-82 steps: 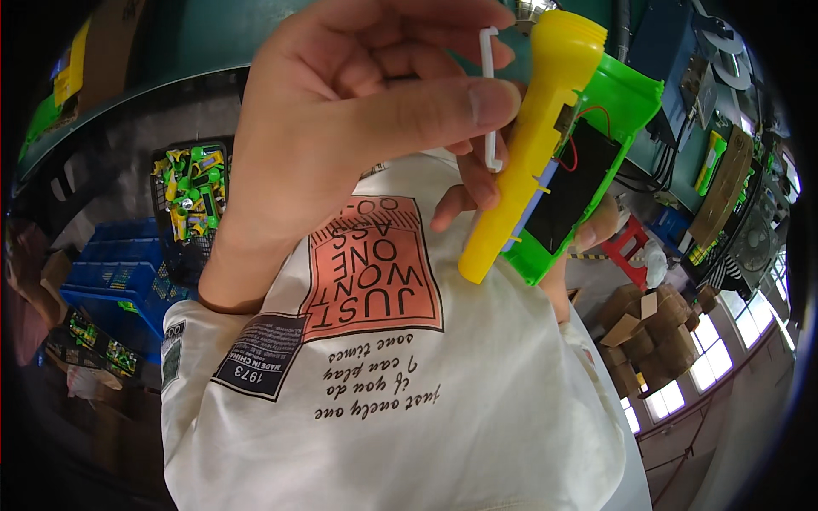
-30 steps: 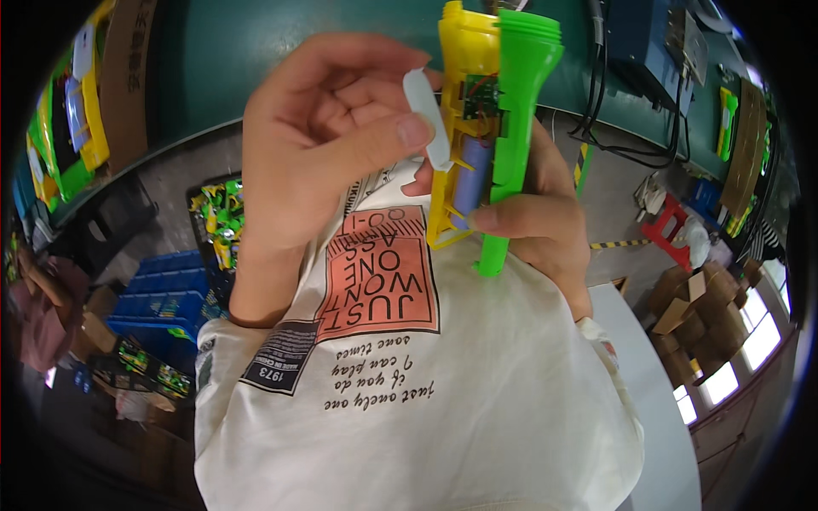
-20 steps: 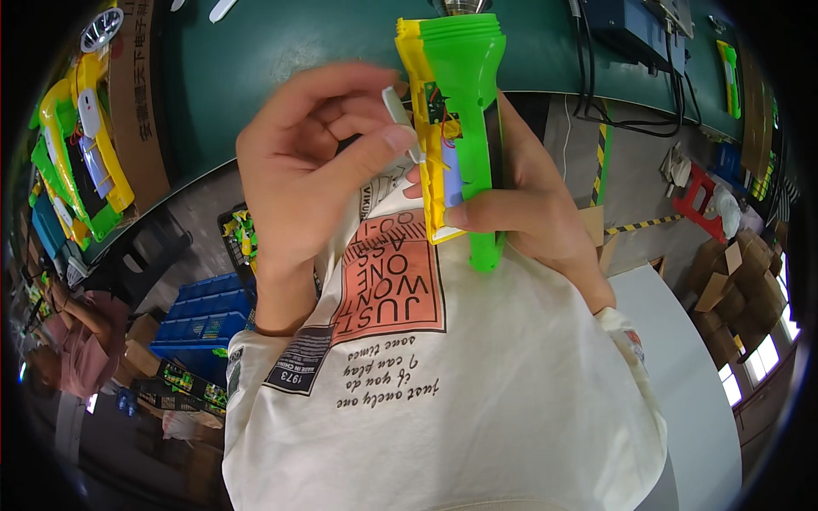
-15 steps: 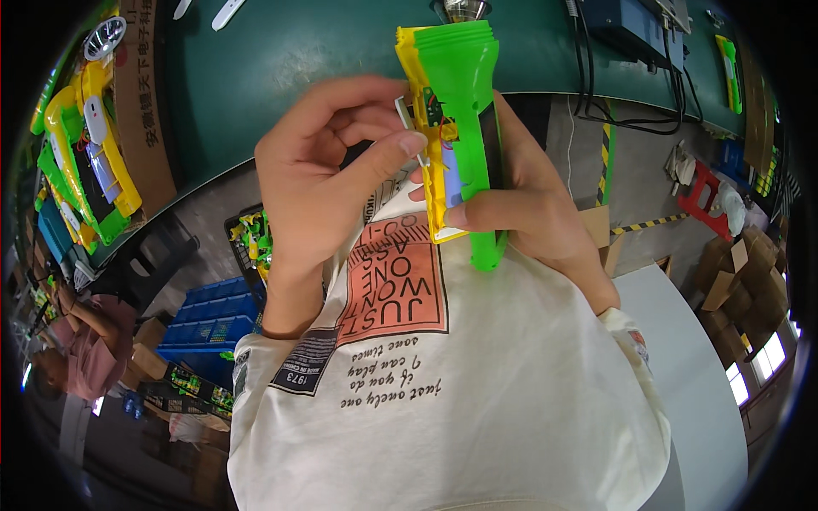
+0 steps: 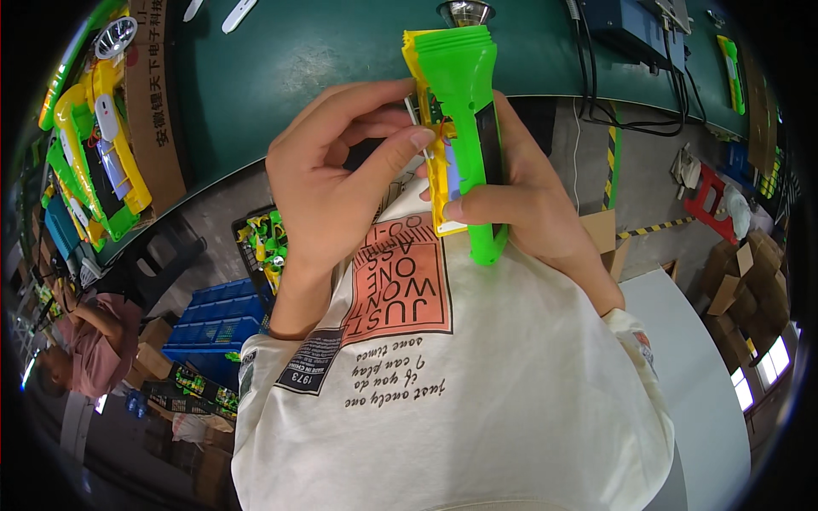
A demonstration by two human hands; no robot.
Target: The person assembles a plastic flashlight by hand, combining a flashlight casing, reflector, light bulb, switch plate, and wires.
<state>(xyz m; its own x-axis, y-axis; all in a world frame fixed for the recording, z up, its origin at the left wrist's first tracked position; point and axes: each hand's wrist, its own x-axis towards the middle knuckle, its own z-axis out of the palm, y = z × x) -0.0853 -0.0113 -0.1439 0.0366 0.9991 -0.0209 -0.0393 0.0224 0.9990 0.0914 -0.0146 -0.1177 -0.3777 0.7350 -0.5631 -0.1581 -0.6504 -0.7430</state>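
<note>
Green, flared, ridged plastic shell (image 5: 464, 94)

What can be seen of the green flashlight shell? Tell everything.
The green flashlight shell looks like glossy plastic: a flared, ridged mouth, a narrower body with a dark panel along its right, a slim lower end. Mouth toward the picture's top, it stands ajar beside the yellow shell. The right hand holds it, thumb across it.

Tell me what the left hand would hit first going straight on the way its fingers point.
Most likely the yellow flashlight half, just to the right of the left hand. The white strip pinched there would lead and may already touch that half; depth is unclear in this single view.
</note>
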